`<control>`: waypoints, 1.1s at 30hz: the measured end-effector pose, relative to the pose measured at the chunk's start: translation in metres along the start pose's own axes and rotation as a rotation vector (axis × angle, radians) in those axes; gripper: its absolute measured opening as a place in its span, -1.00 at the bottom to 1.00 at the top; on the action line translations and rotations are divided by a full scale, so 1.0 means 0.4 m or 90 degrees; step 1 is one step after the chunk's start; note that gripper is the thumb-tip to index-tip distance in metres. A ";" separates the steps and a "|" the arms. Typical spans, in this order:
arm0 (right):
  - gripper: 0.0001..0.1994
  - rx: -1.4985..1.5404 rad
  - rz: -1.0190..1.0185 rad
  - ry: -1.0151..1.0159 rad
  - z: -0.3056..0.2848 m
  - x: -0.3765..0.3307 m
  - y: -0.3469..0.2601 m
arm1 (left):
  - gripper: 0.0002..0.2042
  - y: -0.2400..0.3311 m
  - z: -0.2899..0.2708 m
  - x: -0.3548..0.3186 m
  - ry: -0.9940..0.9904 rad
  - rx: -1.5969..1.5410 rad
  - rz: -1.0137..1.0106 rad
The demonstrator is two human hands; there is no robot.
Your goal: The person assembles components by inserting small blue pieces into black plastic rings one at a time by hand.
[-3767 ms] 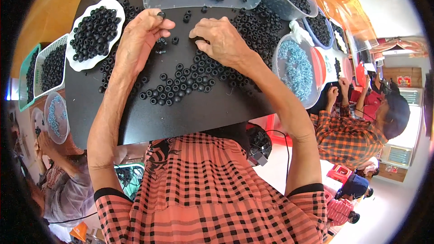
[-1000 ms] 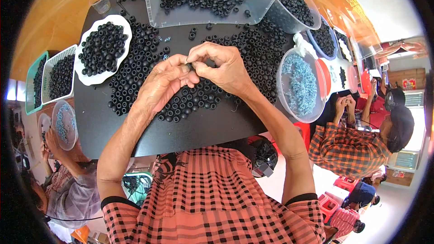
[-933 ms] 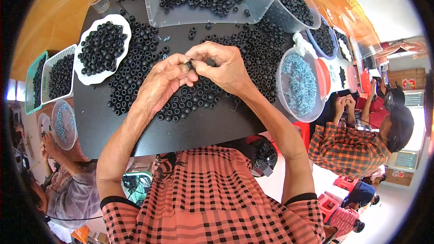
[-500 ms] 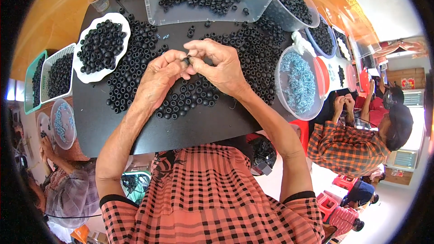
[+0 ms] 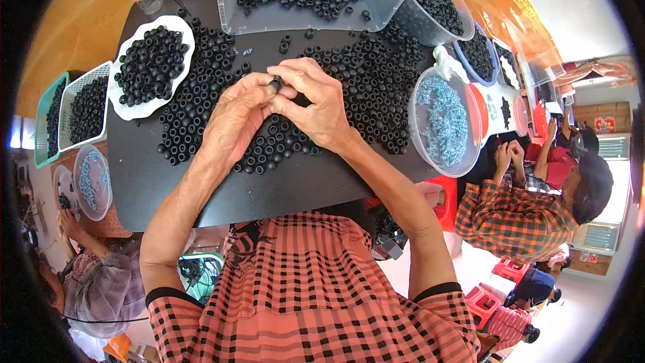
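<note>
Left hand (image 5: 232,121) and right hand (image 5: 316,101) meet, each grip pinched closed on one small black ring (image 5: 275,83). Loose black rings (image 5: 282,144) cover the black counter (image 5: 201,195) beneath them.

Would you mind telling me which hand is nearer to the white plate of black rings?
Left. The left hand is just right of the white plate, across a strip of loose rings; the right hand lies farther right, beyond the left.

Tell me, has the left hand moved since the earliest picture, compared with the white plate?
Yes. The left hand has come away from the far side near the white plate, toward the person and the board's middle, and now meets the right hand around a small black ring.
</note>
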State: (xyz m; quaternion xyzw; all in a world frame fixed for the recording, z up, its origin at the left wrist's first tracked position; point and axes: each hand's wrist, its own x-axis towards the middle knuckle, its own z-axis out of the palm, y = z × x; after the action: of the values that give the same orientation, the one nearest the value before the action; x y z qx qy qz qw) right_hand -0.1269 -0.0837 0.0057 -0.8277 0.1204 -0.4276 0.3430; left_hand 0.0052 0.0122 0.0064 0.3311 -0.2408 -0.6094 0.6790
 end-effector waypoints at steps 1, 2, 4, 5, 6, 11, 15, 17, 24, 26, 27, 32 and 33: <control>-0.58 -0.001 0.005 0.006 0.002 -0.003 0.001 | -0.89 -0.002 0.001 0.000 0.000 -0.001 -0.002; -0.58 -0.002 0.007 0.006 0.003 -0.002 0.003 | -0.89 -0.003 0.002 -0.001 0.002 -0.006 0.004; -0.57 -0.071 -0.065 0.019 0.005 0.001 0.007 | -0.89 -0.003 0.003 -0.003 0.005 -0.012 0.010; -0.57 -0.070 -0.064 0.018 0.008 -0.001 0.008 | -0.89 -0.003 0.002 -0.004 0.006 -0.026 0.009; -0.58 -0.075 -0.067 0.029 0.011 -0.005 0.009 | -0.89 -0.002 0.002 -0.005 0.006 -0.039 0.008; -0.61 -0.137 -0.135 0.043 0.010 0.003 0.007 | -0.90 -0.001 0.002 -0.001 0.031 -0.029 -0.013; -0.65 -0.200 -0.178 0.033 0.007 -0.007 0.000 | -0.90 -0.010 -0.014 -0.001 0.020 -0.033 -0.030; -0.66 -0.210 -0.182 0.019 0.003 -0.007 0.002 | -0.90 -0.014 -0.016 0.003 0.041 -0.012 -0.037; -0.61 -0.125 -0.121 0.022 0.004 -0.014 0.021 | -0.85 -0.008 -0.007 0.001 0.015 0.051 -0.020; -0.61 -0.130 -0.132 0.024 -0.002 -0.011 0.016 | -0.85 -0.009 -0.006 0.001 0.008 0.044 -0.013; -0.62 -0.162 -0.153 0.030 -0.007 -0.008 0.013 | -0.85 -0.008 0.000 0.002 0.024 0.043 -0.020; -0.62 -0.239 -0.192 0.012 -0.011 -0.014 0.009 | -0.88 -0.012 -0.019 0.001 0.002 0.024 -0.047; -0.62 -0.240 -0.190 0.014 -0.010 -0.015 0.010 | -0.88 -0.012 -0.020 0.000 0.011 0.027 -0.044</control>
State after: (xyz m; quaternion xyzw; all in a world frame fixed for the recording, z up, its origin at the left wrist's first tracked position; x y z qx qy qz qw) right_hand -0.1331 -0.0855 0.0009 -0.8810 0.0782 -0.4525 0.1142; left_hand 0.0078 0.0133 -0.0024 0.3593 -0.2361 -0.6243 0.6522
